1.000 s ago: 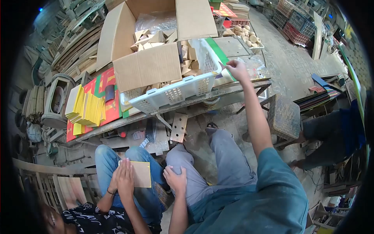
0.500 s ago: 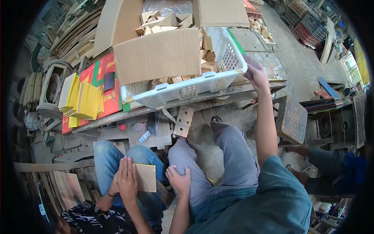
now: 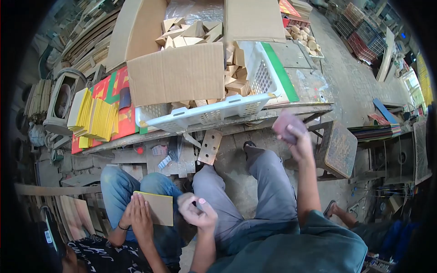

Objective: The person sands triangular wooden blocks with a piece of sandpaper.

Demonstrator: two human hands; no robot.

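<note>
My right hand (image 3: 298, 141) is raised in front of the table's edge, closed on a purplish piece (image 3: 288, 126) that motion blurs. Over my left thigh, my left hand (image 3: 198, 211) has its fingers loosely curled and the thumb apart, with nothing visible in it. The white plastic basket (image 3: 218, 113) stands on the table, holding light wooden blocks (image 3: 237, 75). An open cardboard box (image 3: 177, 75) overlaps it, with more wooden blocks (image 3: 191, 35) inside.
Beside me on the left sits another person, whose hands (image 3: 141, 214) press on a yellow-edged board (image 3: 159, 208). A stack of yellow-edged boards (image 3: 95, 116) and a dark curved piece (image 3: 124, 98) lie on the table's left. A stool (image 3: 337, 148) stands at the right.
My right hand has left the basket's right end and moved down towards me with the purplish piece. My left hand has lifted off my thigh and curled. The basket and box appear shifted left and lower.
</note>
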